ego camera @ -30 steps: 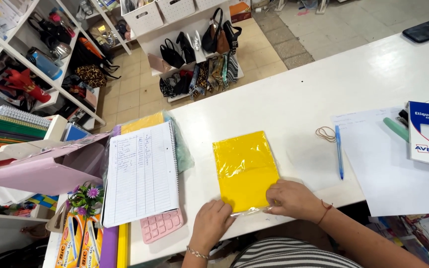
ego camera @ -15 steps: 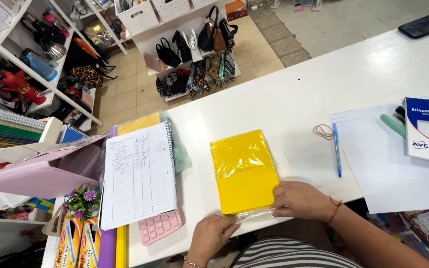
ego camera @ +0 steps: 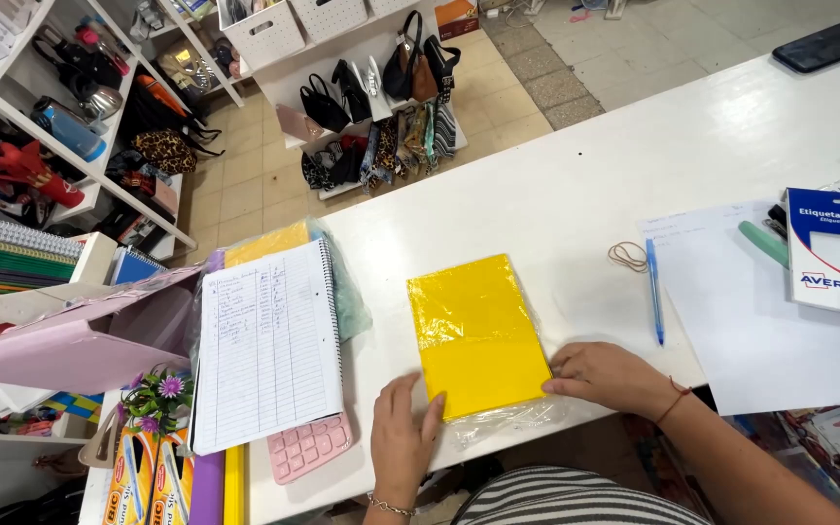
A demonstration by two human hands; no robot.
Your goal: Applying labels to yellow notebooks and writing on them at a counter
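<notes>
Our left hand (ego camera: 402, 439) lies flat and open at the near corner of the yellow notebook (ego camera: 476, 332) on the white table (ego camera: 576, 185), our right hand (ego camera: 610, 376) pressing its clear plastic cover (ego camera: 509, 420) with spread fingers, and we judge smoothing works best keeping both palms low, film taut.

Far right of the frame, a flat blue-and-white label pack (ego camera: 836, 251) lies on the white worktop (ego camera: 576, 185). Top right corner, a dark phone (ego camera: 829, 44), screen black. Bottom left corner, orange-and-yellow pen packs (ego camera: 153, 483) stand upright.
</notes>
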